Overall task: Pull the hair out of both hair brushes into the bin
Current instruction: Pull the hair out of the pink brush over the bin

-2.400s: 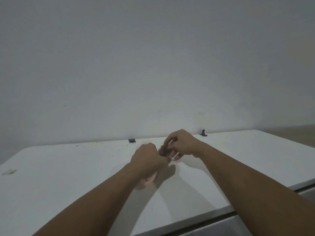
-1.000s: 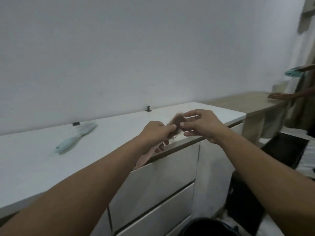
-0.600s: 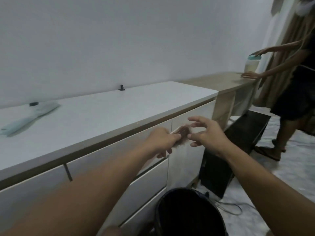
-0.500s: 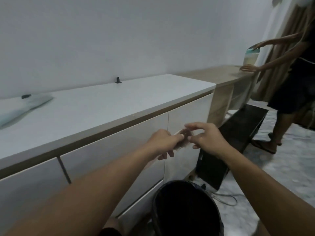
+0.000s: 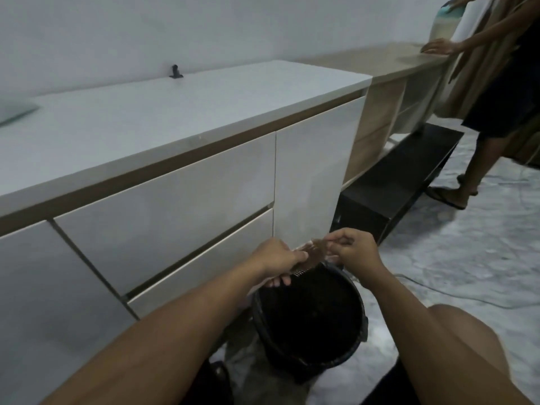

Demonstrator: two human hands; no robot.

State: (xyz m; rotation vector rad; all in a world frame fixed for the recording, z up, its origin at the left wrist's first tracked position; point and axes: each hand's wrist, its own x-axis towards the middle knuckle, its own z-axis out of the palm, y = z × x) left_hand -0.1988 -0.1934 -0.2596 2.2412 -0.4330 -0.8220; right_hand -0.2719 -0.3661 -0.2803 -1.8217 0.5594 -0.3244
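My left hand [image 5: 277, 260] grips a hair brush [image 5: 304, 268] whose bristles show just under the fingers. A matted clump of brown hair [image 5: 317, 254] covers the brush head. My right hand [image 5: 355, 254] pinches that hair at its upper right end. Both hands hover over the far rim of a round black bin [image 5: 309, 320] standing on the floor. A second, pale green brush [image 5: 14, 112] lies at the left edge of the white cabinet top [image 5: 163, 106], mostly cut off by the frame.
White drawer fronts [image 5: 163, 200] rise just behind the bin. A low black bench [image 5: 400, 176] and a wooden counter [image 5: 409, 59] lie to the right, where another person [image 5: 502, 83] stands. A cable [image 5: 438, 293] runs over the marbled floor. My knee [image 5: 467, 340] is at the lower right.
I turned right from the cabinet top and looked down. Both hands carried the brush down from the counter to just above the bin, and the right fingers closed on the hair.
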